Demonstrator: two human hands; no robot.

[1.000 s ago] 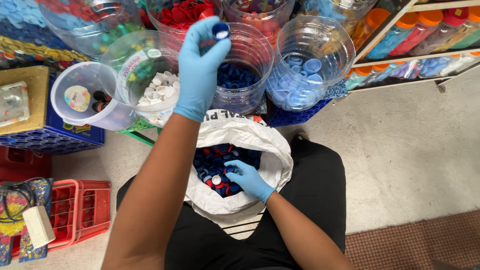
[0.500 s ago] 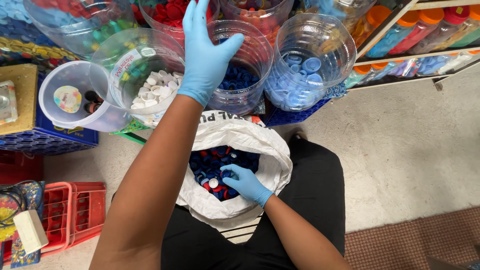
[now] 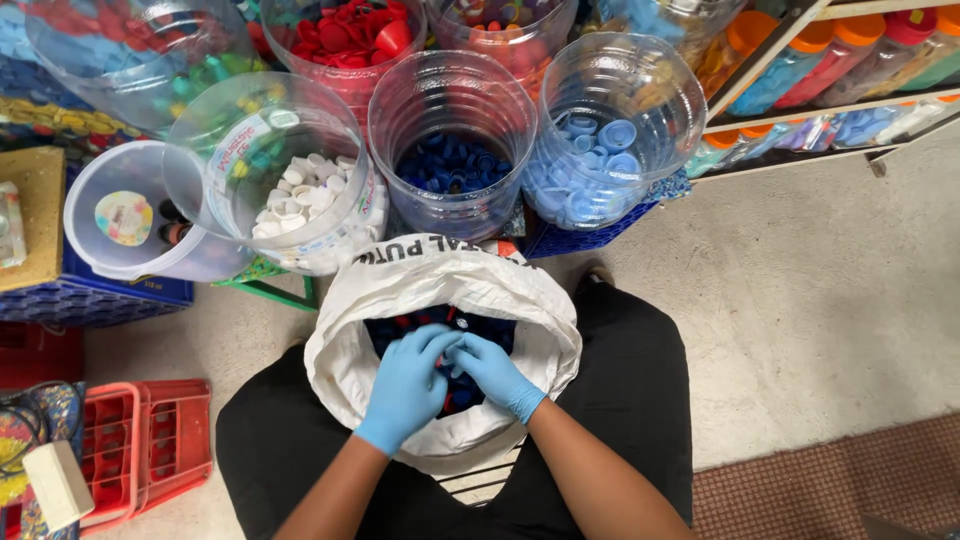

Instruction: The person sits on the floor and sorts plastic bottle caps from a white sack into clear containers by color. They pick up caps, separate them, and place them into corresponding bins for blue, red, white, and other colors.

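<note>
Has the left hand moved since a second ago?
Yes. The left hand has come down from above the clear plastic jar of dark blue caps into the white sack, beside the right hand.

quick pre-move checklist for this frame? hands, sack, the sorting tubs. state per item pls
1. Both hands in the white woven sack: ok. Left hand and right hand, in blue gloves, sit together over the caps inside.
2. Cap gripped: cannot tell. Fingers are curled among the dark blue plastic bottle caps, but no single cap shows between them.
3. Sack mouth open: ok, rim rolled back.
4. Clear tub of dark blue caps: ok, upright, open, directly beyond the sack.
5. Neighbouring tubs: ok. Clear tub of white caps and clear tub of light blue caps stand upright, open.
6. Stray colours in sack: not ok, some red and white pieces show.
</note>
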